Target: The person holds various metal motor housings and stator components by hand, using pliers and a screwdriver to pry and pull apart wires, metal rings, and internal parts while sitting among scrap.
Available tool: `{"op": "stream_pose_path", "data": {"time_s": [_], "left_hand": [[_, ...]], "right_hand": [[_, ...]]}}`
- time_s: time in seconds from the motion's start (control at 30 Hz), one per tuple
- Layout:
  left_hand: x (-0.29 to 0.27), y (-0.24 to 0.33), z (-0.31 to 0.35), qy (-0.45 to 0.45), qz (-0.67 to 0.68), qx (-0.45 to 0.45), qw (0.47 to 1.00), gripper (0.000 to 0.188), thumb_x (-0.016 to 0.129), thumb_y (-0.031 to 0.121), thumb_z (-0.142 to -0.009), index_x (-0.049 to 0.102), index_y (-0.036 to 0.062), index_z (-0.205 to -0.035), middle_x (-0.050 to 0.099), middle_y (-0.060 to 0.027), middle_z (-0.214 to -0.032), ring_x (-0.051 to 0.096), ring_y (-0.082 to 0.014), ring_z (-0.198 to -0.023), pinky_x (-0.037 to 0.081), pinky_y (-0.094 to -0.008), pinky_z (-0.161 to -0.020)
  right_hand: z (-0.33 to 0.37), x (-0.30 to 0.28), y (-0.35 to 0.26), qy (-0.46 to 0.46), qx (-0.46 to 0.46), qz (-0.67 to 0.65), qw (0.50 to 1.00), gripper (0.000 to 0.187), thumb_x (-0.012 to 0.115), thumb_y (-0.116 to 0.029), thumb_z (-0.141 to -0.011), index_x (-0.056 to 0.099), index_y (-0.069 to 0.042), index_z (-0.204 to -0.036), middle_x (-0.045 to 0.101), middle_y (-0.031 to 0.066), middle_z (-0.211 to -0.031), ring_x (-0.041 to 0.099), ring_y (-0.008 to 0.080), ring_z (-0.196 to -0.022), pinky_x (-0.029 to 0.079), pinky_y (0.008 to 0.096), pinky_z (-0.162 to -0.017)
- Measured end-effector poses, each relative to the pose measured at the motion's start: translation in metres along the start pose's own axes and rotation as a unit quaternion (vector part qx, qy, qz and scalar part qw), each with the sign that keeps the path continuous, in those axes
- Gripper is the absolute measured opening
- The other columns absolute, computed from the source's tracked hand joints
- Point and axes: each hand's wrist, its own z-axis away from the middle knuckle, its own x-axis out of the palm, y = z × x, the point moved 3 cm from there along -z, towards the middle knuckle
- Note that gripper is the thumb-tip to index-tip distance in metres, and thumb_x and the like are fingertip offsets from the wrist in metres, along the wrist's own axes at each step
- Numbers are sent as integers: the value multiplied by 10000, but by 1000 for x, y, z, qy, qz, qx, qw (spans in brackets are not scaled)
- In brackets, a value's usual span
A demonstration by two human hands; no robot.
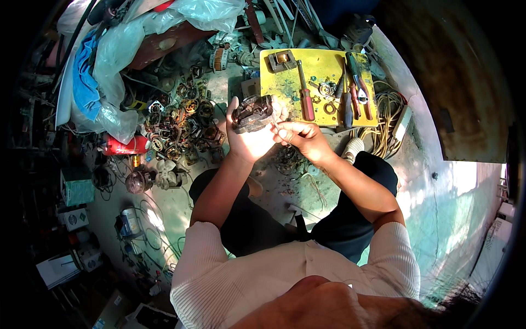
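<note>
My left hand [244, 145] is closed around a dark, worn motor stator [254, 122], its palm turned up beneath the piece. The stator's open middle faces up, with dark windings inside. At its right edge, my right hand [304, 141] pinches with thumb and forefinger. Something thin and pale shows at those fingertips, too small to name. Just beyond my right hand lies a yellow board [279, 82]. On it are a red-handled screwdriver [307, 101], a stator core with a copper coil [282, 60], a dark-handled screwdriver [348, 109] and red-handled pliers [362, 96].
To the left spreads a heap of old stators and coils [189, 112]. Clear plastic sheeting [118, 60] and a blue cloth [85, 77] are farther left. Coiled cable [381, 137] lies beside the board's right edge. A green box [76, 185] stands at far left.
</note>
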Motion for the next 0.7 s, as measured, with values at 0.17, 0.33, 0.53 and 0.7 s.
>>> {"op": "stream_pose_path", "data": {"time_s": [0.17,0.33,0.53,0.7], "left_hand": [[-3,1,0,-26,-15,8,1000,744,396,641,-899,583,-31,-1161,634,-168,-1012,592,-297,-897,453,-389,-733],[-5,-8,2,45,-13,28,999,730,383,613,-922,569,-33,-1206,623,-160,-1071,563,-318,-951,455,-405,-736],[-10,8,0,43,-30,59,997,715,391,604,-913,555,-40,-1177,624,-147,-1021,553,-321,-1039,481,-447,-825],[-3,15,1,13,-21,83,996,692,436,561,-903,522,-52,-1210,607,-160,-1065,543,-321,-1053,469,-439,-916]], "right_hand": [[2,2,-6,16,-33,19,999,232,622,-187,-973,700,-5,-1094,705,25,-894,596,80,-795,486,246,-748],[1,2,-11,-7,-45,25,999,254,608,-219,-983,698,0,-1075,702,29,-898,601,85,-807,487,250,-752],[3,3,-21,-40,142,-90,985,365,514,-332,-1023,651,-39,-1193,683,23,-962,601,83,-810,505,238,-778],[4,-1,-9,-72,185,-60,978,323,551,-283,-1010,653,-55,-1215,682,14,-916,609,83,-746,482,207,-683]]}}
